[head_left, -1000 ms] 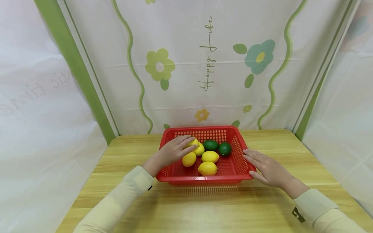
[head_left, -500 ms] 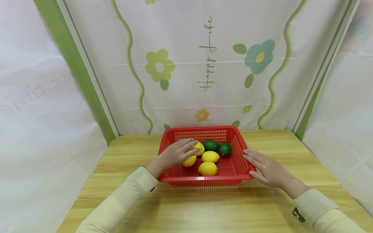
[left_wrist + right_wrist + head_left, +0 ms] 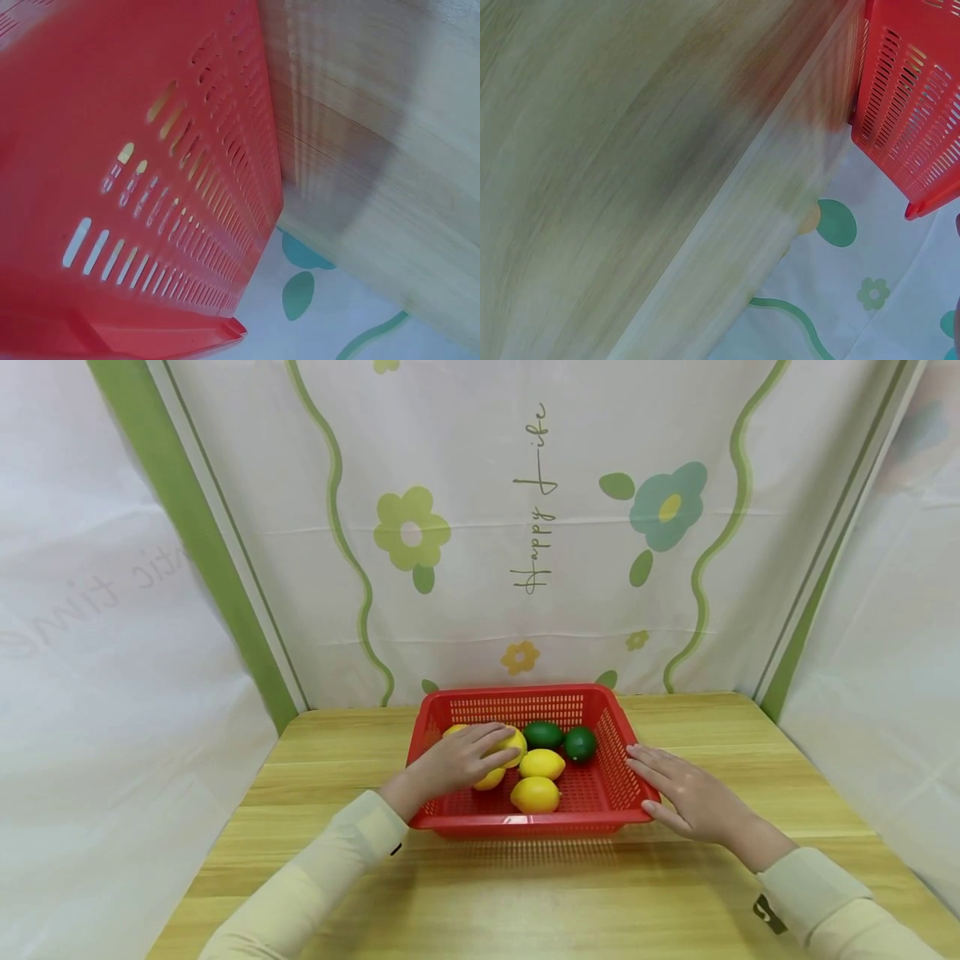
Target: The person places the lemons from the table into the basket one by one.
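Note:
Inside the red plastic basket [image 3: 510, 819], my left hand [image 3: 450, 762] reaches over the left half and holds a yellow lemon [image 3: 513, 746] between thumb and fingers. Another lemon [image 3: 489, 779] is partly covered by that hand, and a further one [image 3: 453, 729] peeks out behind it. Two lemons lie uncovered in the middle, a rear one [image 3: 542, 764] and a front one [image 3: 536, 795]. Toward the back right are two dark green, lime-like fruits, one oval [image 3: 543, 735] and one rounder [image 3: 580, 744]. My right hand [image 3: 693, 797] touches the basket's right rim with straight fingers.
The basket stands on a wood-grain table [image 3: 525, 902], near its back edge. A white curtain [image 3: 480, 568] printed with flowers hangs right behind. In the left wrist view, the slotted basket wall [image 3: 150, 180] fills the left side.
My left hand has shifted slightly right and toward me with the lemon, uncovering another lemon behind it. The right hand and the basket have stayed in place.

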Demonstrator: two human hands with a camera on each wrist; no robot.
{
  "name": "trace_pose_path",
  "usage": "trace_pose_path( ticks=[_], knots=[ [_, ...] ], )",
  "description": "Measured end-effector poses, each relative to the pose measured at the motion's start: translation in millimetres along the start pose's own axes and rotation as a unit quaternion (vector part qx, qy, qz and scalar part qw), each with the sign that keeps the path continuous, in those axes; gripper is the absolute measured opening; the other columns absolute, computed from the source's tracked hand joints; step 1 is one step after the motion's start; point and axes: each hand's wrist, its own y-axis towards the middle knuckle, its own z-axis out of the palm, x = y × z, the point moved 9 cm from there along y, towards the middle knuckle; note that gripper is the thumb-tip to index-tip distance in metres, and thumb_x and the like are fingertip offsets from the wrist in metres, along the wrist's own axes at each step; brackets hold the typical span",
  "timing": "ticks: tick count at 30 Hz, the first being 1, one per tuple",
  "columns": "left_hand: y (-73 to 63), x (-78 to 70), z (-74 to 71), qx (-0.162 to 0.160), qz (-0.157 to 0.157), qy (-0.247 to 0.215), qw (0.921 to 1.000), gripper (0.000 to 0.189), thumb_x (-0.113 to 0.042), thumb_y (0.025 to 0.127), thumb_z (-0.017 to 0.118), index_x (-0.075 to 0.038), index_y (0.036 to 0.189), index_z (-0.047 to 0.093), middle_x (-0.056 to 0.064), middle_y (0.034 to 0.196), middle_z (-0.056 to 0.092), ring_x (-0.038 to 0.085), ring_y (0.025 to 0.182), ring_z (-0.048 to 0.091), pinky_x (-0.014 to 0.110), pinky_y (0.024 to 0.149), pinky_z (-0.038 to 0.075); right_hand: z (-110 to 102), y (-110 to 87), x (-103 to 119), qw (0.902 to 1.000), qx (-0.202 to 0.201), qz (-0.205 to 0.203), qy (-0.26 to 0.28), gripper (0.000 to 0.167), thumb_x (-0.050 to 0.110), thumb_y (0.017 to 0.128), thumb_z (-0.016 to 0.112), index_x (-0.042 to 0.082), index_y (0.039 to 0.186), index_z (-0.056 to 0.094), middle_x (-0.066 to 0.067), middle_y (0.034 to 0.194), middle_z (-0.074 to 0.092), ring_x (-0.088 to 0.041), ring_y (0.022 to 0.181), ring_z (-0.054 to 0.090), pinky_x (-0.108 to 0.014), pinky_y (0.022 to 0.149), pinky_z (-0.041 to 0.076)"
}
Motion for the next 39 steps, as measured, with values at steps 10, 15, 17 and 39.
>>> trace_pose_path(
  ticks=[10,15,17,39],
  knots=[
    [0.8,-4.5,3.2,0.011,0.009,-0.014,0.9998,0.055,-0.008,0.083,0.077,-0.007,0.132,0.054,0.015,0.133,0.055,0.028,0.125,0.05,0.033,0.106,0.039,0.1,0.2,0.0,1.0,-0.001,0.001,-0.003,0.057,0.031,0.09,0.065,-0.005,0.133,0.055,-0.02,0.14,0.05,-0.038,0.124,0.05,-0.023,0.115,0.013],
    [0.6,-6.0,5.7,0.015,0.011,-0.021,0.9996,0.055,-0.01,0.084,0.076,-0.007,0.133,0.052,0.015,0.133,0.055,0.028,0.125,0.05,0.033,0.106,0.04,-1.0,1.0,0.5,1.0,-0.002,0.0,-0.003,0.059,0.043,0.099,0.048,-0.004,0.134,0.055,-0.02,0.139,0.051,-0.039,0.123,0.05,-0.023,0.115,0.013],
    [0.3,-5.2,6.0,0.02,0.004,-0.032,0.9993,0.055,-0.01,0.084,0.076,-0.007,0.133,0.051,0.015,0.133,0.055,0.028,0.126,0.05,0.034,0.106,0.039,-1.0,1.4,0.6,1.0,0.001,0.001,-0.002,0.057,0.039,0.096,0.055,-0.004,0.134,0.055,-0.02,0.139,0.051,-0.039,0.123,0.05,-0.023,0.115,0.013],
    [-5.3,3.9,4.1,0.027,-0.038,-0.046,0.9979,0.044,-0.012,0.087,0.072,-0.011,0.129,0.061,0.014,0.13,0.059,0.025,0.123,0.053,0.036,0.102,0.044,-5.3,3.5,2.8,0.9997,-0.019,-0.013,0.003,0.055,0.038,0.096,0.056,-0.006,0.129,0.058,-0.021,0.135,0.055,-0.04,0.118,0.054,-0.02,0.114,0.012]
  ],
)
